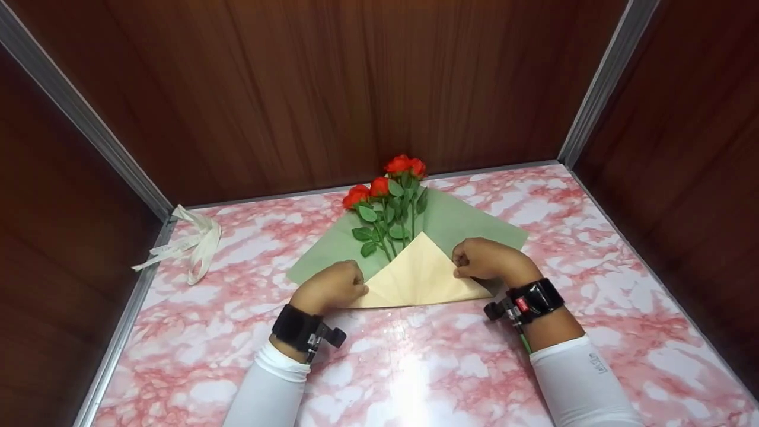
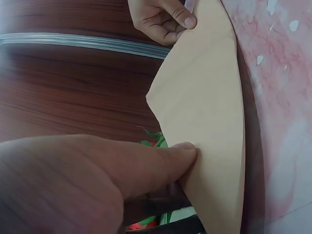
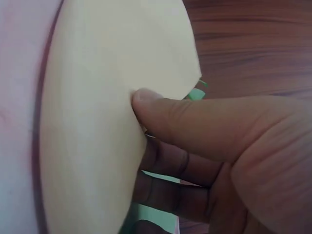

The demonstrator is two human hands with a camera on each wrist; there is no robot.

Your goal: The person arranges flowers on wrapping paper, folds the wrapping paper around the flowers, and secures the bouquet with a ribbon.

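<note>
A sheet of wrapping paper, pale green (image 1: 474, 222) on its inner face, lies on the table with its cream lower flap (image 1: 418, 273) folded up to a point. Red roses (image 1: 379, 187) with green leaves rest on it, their lower stems hidden under the flap. My left hand (image 1: 335, 286) pinches the flap's left slanted edge, thumb on the cream face in the left wrist view. On the opposite edge, my right hand (image 1: 489, 259) pinches the paper between its thumb (image 3: 161, 114) and curled fingers behind.
A bundle of white ribbon (image 1: 201, 243) lies at the table's left back edge, one end hanging over the metal trim. Dark wood panels (image 1: 356, 89) wall in the back and both sides. The marbled pink-and-white tabletop (image 1: 403, 367) stretches in front of the paper.
</note>
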